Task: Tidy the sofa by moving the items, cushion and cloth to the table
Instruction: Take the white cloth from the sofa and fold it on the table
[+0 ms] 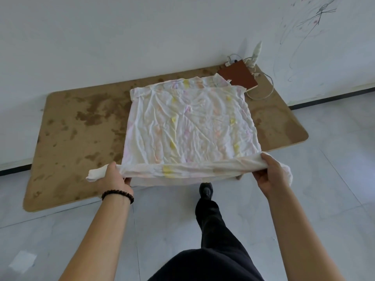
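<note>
Both arms reach forward and down, well apart. The left hand, with a bead bracelet on its wrist, grips one end of the cloth's rolled near edge, fingers curled under it. The right hand grips the other end the same way, back of the hand up. The cloth, white with faint pink and yellow marks, lies spread and creased on the brown bench, its near edge at the bench's front. Its far corner touches a brown book beside a white cable. Scribbles mark the wall.
</note>
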`<state>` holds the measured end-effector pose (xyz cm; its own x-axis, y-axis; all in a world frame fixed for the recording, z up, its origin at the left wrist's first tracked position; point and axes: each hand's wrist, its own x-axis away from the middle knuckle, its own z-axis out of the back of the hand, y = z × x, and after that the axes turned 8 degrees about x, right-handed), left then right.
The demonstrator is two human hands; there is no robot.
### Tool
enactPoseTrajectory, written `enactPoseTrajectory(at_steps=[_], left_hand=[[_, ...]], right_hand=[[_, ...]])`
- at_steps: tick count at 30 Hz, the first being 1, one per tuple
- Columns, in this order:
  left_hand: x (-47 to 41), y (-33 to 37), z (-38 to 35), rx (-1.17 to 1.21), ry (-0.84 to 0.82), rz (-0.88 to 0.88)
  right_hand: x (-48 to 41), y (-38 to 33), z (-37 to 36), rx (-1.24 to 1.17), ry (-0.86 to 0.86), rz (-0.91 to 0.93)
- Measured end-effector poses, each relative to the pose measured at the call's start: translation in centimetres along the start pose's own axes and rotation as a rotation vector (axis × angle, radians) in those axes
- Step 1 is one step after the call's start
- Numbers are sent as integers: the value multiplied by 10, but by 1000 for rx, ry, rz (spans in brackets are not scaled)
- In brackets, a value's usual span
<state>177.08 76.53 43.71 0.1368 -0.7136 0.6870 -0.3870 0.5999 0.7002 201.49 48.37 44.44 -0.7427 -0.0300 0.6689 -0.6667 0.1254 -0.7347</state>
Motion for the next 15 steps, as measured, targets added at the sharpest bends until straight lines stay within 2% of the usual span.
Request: enactPoseTrajectory(at_steps=[6, 15], left_hand=[[-57, 8, -123, -89, 18, 9], [-131, 31, -300, -262, 33, 7]], right_hand=[[-108, -57, -102, 0, -94, -41], [-248, -142, -256, 265, -65, -24]])
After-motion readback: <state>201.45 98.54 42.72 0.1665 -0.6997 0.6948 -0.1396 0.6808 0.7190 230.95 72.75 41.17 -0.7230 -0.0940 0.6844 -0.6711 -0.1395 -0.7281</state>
